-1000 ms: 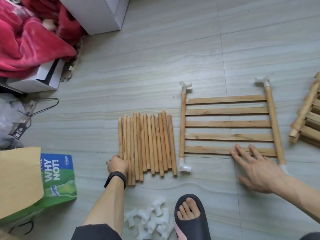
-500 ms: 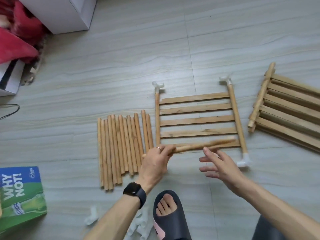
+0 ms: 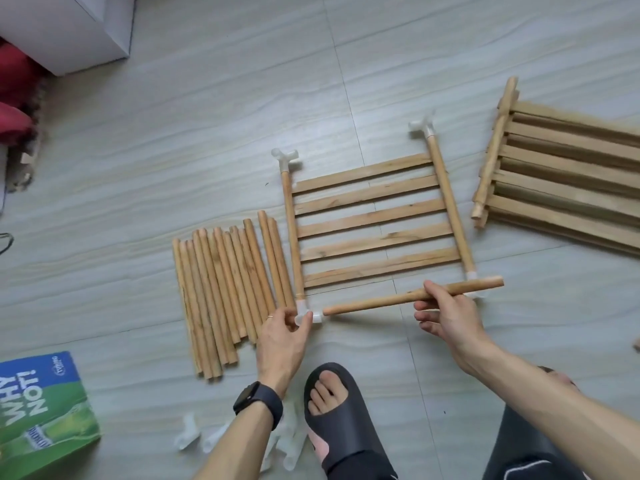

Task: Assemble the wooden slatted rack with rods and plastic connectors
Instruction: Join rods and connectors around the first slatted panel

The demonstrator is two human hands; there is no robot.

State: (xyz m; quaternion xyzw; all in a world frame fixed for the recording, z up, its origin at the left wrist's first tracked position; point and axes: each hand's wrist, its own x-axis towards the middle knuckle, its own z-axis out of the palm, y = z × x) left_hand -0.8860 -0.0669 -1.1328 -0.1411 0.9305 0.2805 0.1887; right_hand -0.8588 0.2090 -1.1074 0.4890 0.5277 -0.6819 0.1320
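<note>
Step in hand: fitting a rod point(image 3: 374, 303) along the near edge of the panel point(image 3: 374, 216). The right hand point(image 3: 446, 313) is holding the rod in a closed grip by the panel's near-right corner. The left hand point(image 3: 282, 336) is pinching the near-left connector point(image 3: 306, 317). The rod tip is sitting just outside the socket. Next, by judgement: aligning, then pushing leftward. Loose rods point(image 3: 225, 289) are crowding the panel's left side; its far side is lying open.
</note>
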